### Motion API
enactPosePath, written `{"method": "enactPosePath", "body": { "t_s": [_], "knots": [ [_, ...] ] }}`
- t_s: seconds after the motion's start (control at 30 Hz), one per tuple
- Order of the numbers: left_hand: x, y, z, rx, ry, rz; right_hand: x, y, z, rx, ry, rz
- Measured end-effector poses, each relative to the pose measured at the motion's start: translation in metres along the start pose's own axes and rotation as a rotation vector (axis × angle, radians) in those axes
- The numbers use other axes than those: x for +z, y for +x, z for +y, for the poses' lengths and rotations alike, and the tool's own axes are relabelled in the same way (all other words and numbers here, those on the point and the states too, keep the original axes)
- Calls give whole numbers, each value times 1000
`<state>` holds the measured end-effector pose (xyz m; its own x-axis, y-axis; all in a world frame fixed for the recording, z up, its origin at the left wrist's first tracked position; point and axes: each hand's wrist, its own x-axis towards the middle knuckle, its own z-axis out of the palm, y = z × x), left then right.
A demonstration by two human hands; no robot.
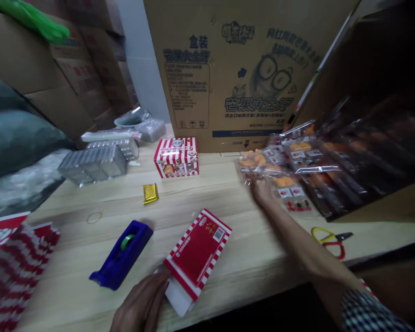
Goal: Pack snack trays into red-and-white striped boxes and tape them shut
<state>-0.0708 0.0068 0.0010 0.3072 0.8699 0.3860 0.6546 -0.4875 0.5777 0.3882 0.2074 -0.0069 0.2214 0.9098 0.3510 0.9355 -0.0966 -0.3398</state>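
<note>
In the head view a red-and-white striped carton lies on the table with its white end flap out towards me. My left hand is closed at the flap end, fingers against the carton's left edge. My right hand reaches out to a heap of clear candy packets, each with orange pieces and small printed labels. Its fingers curl at the edge of a packet on the heap's left side and are partly blurred. A gold foil sachet and a blue tape dispenser lie left of the carton.
An upright striped box stands before a large cardboard carton. Clear plastic trays are stacked at the back left. Flat striped cartons pile up at the left. Scissors lie near the right front edge. More packets fill an open box.
</note>
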Motion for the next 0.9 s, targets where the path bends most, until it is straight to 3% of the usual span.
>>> {"method": "enactPosePath", "body": {
  "t_s": [0.13,0.23,0.33,0.5,0.6,0.67,0.77,0.9],
  "knots": [
    [-4,18,19,-86,-93,44,42,-57,-57,-154,150,4],
    [-2,29,30,-291,-290,80,47,-97,-85,-219,271,53],
    [13,45,42,-505,-627,132,37,-126,-103,-248,376,126],
    [53,89,74,-704,-1177,152,9,-168,-138,-366,500,172],
    [63,104,85,-730,-1378,154,-9,-196,-162,-562,589,114],
    [60,100,87,-690,-1426,193,-24,-213,-173,-634,652,43],
    [45,79,81,-601,-1413,195,-50,-229,-178,-486,823,1],
    [21,43,74,-590,-1276,182,-75,-226,-169,91,1216,43]
  ]
}}
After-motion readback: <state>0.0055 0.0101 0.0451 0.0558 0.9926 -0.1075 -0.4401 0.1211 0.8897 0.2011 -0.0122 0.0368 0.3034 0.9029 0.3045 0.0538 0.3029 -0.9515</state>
